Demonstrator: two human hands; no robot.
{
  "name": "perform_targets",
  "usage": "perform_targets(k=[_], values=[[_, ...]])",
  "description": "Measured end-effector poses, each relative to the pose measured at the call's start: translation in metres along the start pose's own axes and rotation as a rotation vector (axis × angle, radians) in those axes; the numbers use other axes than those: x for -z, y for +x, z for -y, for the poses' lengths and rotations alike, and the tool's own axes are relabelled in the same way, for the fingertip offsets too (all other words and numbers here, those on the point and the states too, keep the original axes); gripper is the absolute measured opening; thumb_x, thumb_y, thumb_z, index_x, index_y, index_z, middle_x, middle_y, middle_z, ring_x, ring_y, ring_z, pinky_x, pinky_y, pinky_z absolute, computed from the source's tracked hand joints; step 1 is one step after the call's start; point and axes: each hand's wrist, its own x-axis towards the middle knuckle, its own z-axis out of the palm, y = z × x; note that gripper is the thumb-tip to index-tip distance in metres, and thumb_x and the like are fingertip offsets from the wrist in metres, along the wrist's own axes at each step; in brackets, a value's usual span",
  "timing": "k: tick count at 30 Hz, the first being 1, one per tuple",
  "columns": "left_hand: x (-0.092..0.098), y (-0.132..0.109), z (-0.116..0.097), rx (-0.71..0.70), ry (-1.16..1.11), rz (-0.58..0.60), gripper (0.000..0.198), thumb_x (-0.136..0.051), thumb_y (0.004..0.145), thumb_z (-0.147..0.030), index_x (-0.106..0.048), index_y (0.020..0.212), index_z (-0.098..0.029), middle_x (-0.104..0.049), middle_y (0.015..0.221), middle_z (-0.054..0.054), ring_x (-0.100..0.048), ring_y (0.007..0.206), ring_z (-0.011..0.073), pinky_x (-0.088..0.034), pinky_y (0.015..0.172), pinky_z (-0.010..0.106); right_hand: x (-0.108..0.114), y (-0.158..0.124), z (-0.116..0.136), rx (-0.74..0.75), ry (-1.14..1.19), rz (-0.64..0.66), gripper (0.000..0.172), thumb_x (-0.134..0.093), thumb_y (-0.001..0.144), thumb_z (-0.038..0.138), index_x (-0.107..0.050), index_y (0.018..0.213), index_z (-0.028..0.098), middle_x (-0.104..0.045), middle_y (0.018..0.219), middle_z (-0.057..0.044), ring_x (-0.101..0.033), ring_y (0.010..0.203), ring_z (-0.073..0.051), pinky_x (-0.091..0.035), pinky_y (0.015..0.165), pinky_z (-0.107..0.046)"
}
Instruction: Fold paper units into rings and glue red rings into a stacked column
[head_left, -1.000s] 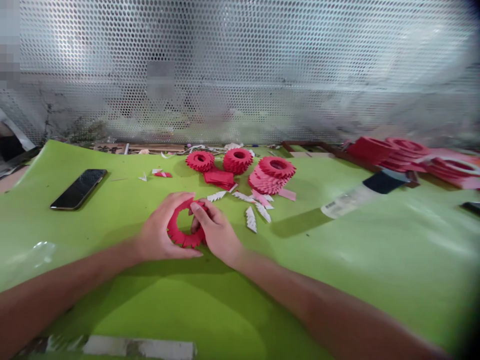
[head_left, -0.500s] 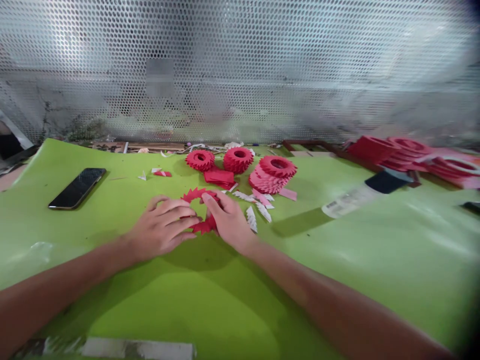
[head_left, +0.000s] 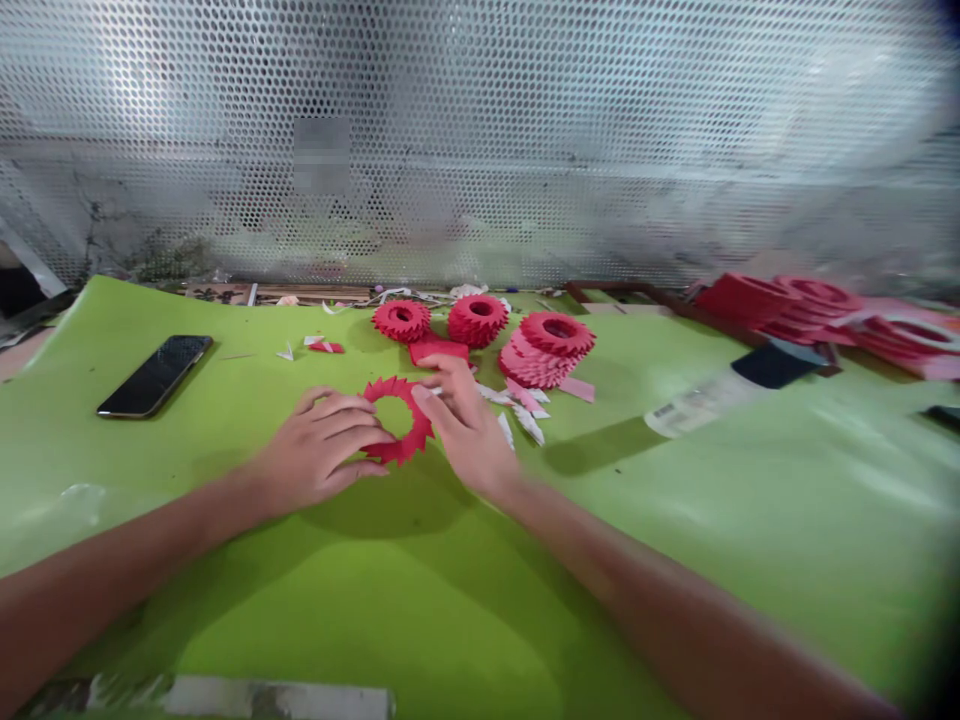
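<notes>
In front of me, a person's two bare hands meet over a green sheet spread across a worktable. Between them is a red toothed paper ring, tilted so that its round hole faces the person, seemingly lifted a little off the sheet, judging by the shadow below. The left hand grips its left side, fingers laid across the band and thumb beneath, probably to steady it. The right hand is loosely spread at the right edge, thumb nearest; I can't tell whether it touches. This leaves most of the rim exposed. The ring is thin and bright, with pointed folds jutting outward like saw teeth. Just beyond, perhaps placed within easy reach, are white zigzag folded pieces, a red paper packet and a pink-and-red ring stack. A smartphone lies off to the left.
</notes>
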Motion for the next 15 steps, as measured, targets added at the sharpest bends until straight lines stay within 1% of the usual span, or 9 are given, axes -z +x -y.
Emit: perform_targets(k=[1,2,3,4,5,6,8,11,15], values=[[0.001,-0.001,0.004,0.016,-0.019,0.023,0.035,-0.052,0.106,-0.05,-0.074,0.111,-0.023,-0.081,0.104,0.006,-0.071,0.105,0.0251,-0.045,0.099,0.041,0.007,0.003,0.0,0.141,-0.091,0.027,0.042,-0.056,0.098,0.055,-0.061,0.128,0.027,-0.069,0.117,-0.008,-0.065,0.101,-0.026,-0.051,0.089,-0.043],[0.003,-0.003,0.007,0.03,-0.038,0.053,0.034,-0.053,0.106,-0.05,-0.075,0.112,-0.024,-0.081,0.104,0.005,-0.071,0.105,0.0249,-0.045,0.101,0.041,0.013,0.005,0.0,0.287,-0.189,0.084,0.04,-0.061,0.096,0.053,-0.065,0.126,0.027,-0.068,0.127,-0.009,-0.062,0.114,-0.029,-0.047,0.1,-0.048],[0.004,-0.005,0.011,0.039,-0.055,0.087,0.033,-0.054,0.105,-0.049,-0.075,0.112,-0.025,-0.081,0.106,0.005,-0.071,0.107,0.0251,-0.045,0.103,0.042,0.018,0.007,0.0,0.404,-0.279,0.165,0.037,-0.066,0.093,0.051,-0.07,0.121,0.027,-0.067,0.132,-0.009,-0.058,0.124,-0.031,-0.041,0.109,-0.053],[0.006,-0.007,0.014,0.047,-0.068,0.124,0.032,-0.055,0.105,-0.049,-0.075,0.114,-0.026,-0.081,0.108,0.005,-0.071,0.108,0.0252,-0.045,0.105,0.043,0.022,0.009,0.0,0.486,-0.352,0.254,0.034,-0.07,0.091,0.051,-0.074,0.115,0.028,-0.067,0.134,-0.009,-0.055,0.131,-0.034,-0.036,0.114,-0.056],[0.007,-0.008,0.017,0.051,-0.075,0.156,0.031,-0.056,0.104,-0.049,-0.075,0.115,-0.027,-0.081,0.109,0.005,-0.07,0.111,0.0255,-0.044,0.107,0.044,0.024,0.01,0.0,0.526,-0.403,0.328,0.031,-0.073,0.089,0.051,-0.077,0.11,0.028,-0.069,0.134,-0.009,-0.053,0.133,-0.035,-0.032,0.117,-0.059],[0.007,-0.01,0.019,0.051,-0.076,0.183,0.031,-0.056,0.104,-0.049,-0.075,0.117,-0.028,-0.081,0.11,0.005,-0.07,0.113,0.0258,-0.043,0.109,0.045,0.024,0.011,0.0,0.536,-0.431,0.383,0.03,-0.074,0.089,0.051,-0.078,0.108,0.028,-0.07,0.133,-0.008,-0.054,0.133,-0.035,-0.032,0.118,-0.06],[0.007,-0.011,0.022,0.039,-0.073,0.217,0.033,-0.055,0.105,-0.05,-0.075,0.119,-0.027,-0.081,0.111,0.005,-0.068,0.115,0.026,-0.042,0.112,0.046,0.021,0.011,-0.003,0.533,-0.448,0.444,0.029,-0.074,0.09,0.052,-0.079,0.108,0.029,-0.072,0.131,-0.008,-0.057,0.131,-0.034,-0.035,0.116,-0.062],[0.005,-0.012,0.022,0.027,-0.069,0.249,0.036,-0.053,0.105,-0.05,-0.075,0.12,-0.025,-0.081,0.113,0.006,-0.068,0.116,0.0257,-0.04,0.112,0.046,0.015,0.01,-0.01,0.56,-0.49,0.482,0.029,-0.07,0.095,0.048,-0.078,0.113,0.027,-0.074,0.126,-0.008,-0.062,0.125,-0.031,-0.042,0.111,-0.059],[0.004,-0.011,0.02,0.038,-0.06,0.292,0.037,-0.053,0.105,-0.051,-0.075,0.118,-0.023,-0.081,0.112,0.006,-0.067,0.116,0.025,-0.038,0.113,0.045,0.013,0.009,-0.014,0.63,-0.563,0.466,0.031,-0.068,0.098,0.044,-0.077,0.114,0.02,-0.075,0.122,-0.009,-0.063,0.122,-0.028,-0.047,0.108,-0.051]])
